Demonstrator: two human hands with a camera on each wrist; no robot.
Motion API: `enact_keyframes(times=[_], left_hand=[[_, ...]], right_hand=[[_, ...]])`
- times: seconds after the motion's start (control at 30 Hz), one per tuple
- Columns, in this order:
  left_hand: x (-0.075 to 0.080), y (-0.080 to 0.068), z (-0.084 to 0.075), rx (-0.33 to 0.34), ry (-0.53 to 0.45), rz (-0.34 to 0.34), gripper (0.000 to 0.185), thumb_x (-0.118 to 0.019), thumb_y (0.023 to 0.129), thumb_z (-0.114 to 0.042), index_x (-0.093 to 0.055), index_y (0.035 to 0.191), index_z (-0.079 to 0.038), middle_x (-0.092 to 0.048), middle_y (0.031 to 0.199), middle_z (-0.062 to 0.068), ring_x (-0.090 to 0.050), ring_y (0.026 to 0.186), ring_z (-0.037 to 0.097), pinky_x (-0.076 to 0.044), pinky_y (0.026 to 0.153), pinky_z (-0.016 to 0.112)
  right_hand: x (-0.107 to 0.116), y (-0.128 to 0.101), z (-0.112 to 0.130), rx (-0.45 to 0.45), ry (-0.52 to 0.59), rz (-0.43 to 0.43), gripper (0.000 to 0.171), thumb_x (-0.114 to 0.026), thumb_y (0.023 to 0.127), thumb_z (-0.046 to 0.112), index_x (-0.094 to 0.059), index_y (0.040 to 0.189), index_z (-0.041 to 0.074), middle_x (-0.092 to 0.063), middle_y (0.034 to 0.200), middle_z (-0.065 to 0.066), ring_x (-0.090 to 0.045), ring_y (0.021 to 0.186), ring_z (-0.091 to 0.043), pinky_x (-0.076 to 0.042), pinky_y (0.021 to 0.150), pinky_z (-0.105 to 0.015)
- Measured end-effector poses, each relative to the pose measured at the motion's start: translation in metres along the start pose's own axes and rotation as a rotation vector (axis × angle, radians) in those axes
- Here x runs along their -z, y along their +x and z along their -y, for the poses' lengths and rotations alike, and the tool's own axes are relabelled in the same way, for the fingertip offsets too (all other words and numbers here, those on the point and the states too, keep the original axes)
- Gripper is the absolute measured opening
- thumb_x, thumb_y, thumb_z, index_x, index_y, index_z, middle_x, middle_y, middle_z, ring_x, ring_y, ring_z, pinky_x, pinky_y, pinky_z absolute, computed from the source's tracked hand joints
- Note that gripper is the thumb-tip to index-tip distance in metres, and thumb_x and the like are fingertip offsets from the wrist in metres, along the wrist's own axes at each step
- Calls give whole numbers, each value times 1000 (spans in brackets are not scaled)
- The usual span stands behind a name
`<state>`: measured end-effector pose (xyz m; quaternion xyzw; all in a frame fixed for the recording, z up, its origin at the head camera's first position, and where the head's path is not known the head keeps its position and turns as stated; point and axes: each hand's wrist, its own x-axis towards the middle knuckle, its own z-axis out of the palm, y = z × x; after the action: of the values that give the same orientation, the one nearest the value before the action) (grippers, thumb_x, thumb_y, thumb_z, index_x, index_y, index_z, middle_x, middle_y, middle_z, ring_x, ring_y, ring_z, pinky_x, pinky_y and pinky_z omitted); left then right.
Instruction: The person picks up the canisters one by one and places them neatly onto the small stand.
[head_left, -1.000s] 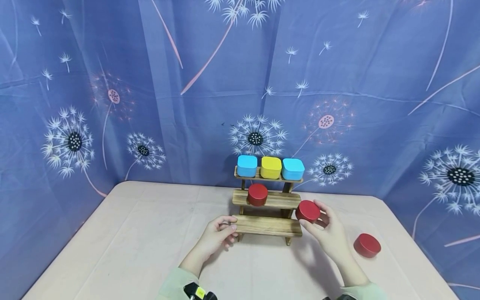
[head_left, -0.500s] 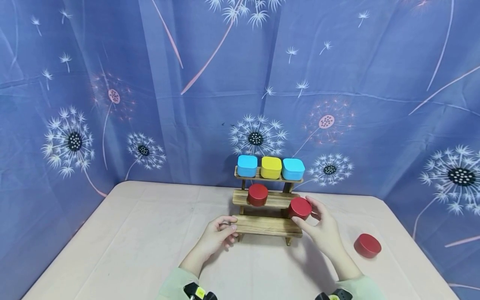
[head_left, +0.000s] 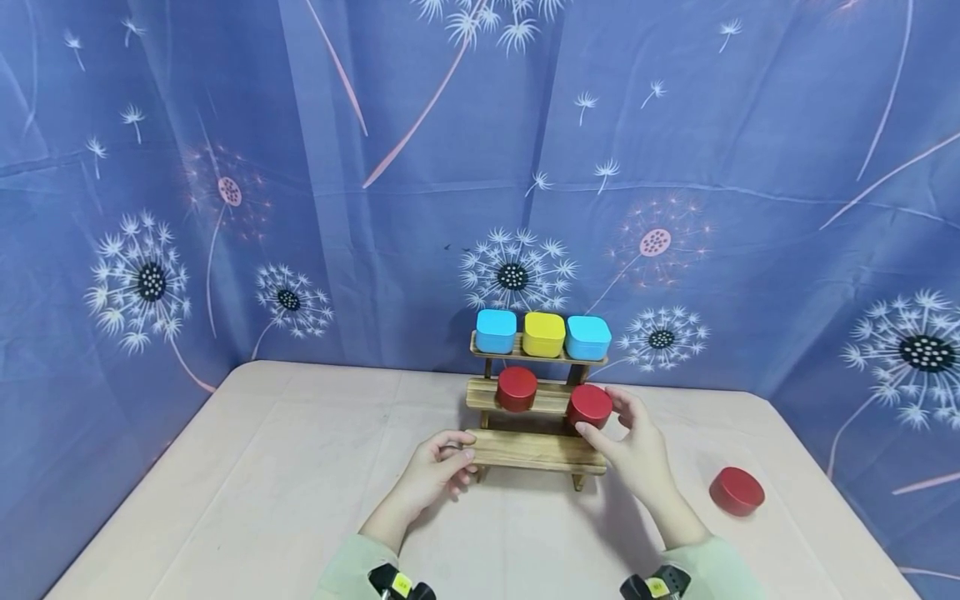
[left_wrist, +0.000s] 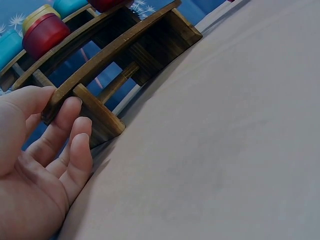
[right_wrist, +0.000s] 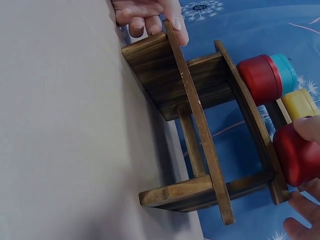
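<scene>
A three-tier wooden display stand [head_left: 536,451] stands on the table. My left hand [head_left: 437,468] pinches the left end of its lowest shelf between thumb and fingers. Between the thumb and fingers of my right hand [head_left: 639,450] is a round red tin [head_left: 590,405], held at the right end of the middle shelf. In the right wrist view, that tin [right_wrist: 296,156] is right at the shelf's edge. A second red tin [head_left: 517,389] sits toward the left of the same shelf. Across the top shelf are a blue tin [head_left: 496,332], a yellow tin [head_left: 543,335] and another blue tin [head_left: 588,337].
To the right of my right forearm, another round red tin [head_left: 737,492] lies on the pale tabletop [head_left: 300,483]. A blue dandelion-print curtain [head_left: 390,250] hangs behind and at both sides of the table.
My right hand has carried its red tin leftward and slightly up, from beside the stand to the right end of the middle shelf. My left hand has stayed on the lowest shelf.
</scene>
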<state>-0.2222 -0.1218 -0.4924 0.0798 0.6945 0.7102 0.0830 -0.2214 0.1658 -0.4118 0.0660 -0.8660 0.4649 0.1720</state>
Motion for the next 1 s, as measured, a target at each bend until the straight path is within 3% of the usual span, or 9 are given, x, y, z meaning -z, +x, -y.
enact_keyframes(times=[0.3, 0.53, 0.77, 1.0], left_hand=[[-1, 0, 1, -14, -7, 7, 35, -62, 91, -21, -54, 120, -3, -67, 78, 0, -59, 61, 9, -50, 47, 21], [1, 0, 5, -102, -8, 43, 35, -62, 91, -27, -55, 117, -4, -67, 76, -3, -60, 60, 7, -51, 45, 21], [0, 1, 2, 0, -13, 5, 34, -62, 91, -20, -54, 120, -3, -67, 78, 1, -59, 61, 9, -50, 47, 22], [-1, 1, 0, 8, -13, 1, 34, -62, 91, -18, -54, 120, -2, -67, 78, 4, -58, 61, 10, -50, 48, 22]], right_hand=[[-3, 4, 0, 37, -54, 17, 66, -75, 81, 28, -47, 137, 8, -53, 133, -17, -50, 121, -34, -37, 101, -55], [-6, 4, -2, 39, -27, 6, 68, -75, 80, 21, -44, 138, 4, -55, 131, -19, -48, 124, -36, -34, 105, -55], [-11, 6, -1, 42, 5, -3, 63, -77, 79, 22, -47, 132, 5, -59, 125, -17, -48, 124, -33, -33, 106, -54], [-15, 8, 2, 76, -28, -6, 63, -77, 79, 23, -48, 132, 4, -58, 127, -17, -52, 118, -33, -37, 103, -52]])
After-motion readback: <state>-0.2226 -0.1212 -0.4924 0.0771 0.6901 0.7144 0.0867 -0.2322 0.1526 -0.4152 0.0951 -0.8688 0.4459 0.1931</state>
